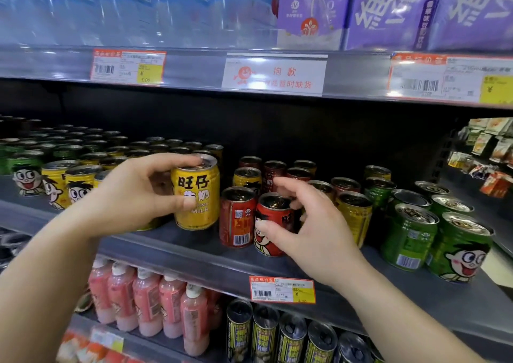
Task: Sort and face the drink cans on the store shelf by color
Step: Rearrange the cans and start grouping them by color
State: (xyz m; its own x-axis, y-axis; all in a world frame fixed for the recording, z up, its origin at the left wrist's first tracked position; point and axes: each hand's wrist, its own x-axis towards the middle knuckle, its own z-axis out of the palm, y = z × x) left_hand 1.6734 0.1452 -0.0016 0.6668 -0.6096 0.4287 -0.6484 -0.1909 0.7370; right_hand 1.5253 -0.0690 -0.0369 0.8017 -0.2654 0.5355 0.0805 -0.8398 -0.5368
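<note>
The left hand [133, 193] pinched a yellow can [196, 193] just left of the front red can [273, 223], which the right hand [302, 232] cupped with curled fingers; better, I judged, to turn its face squarely outward before letting go.

left hand [130, 193] holds yellow can [196, 196] | right hand [311, 232] grips red can [273, 223]

Grey metal store shelf [177, 247] with dark back panel [277, 129]; price tags [129, 67] on the rail above; pink bottles [147, 301] on the tier below.
</note>
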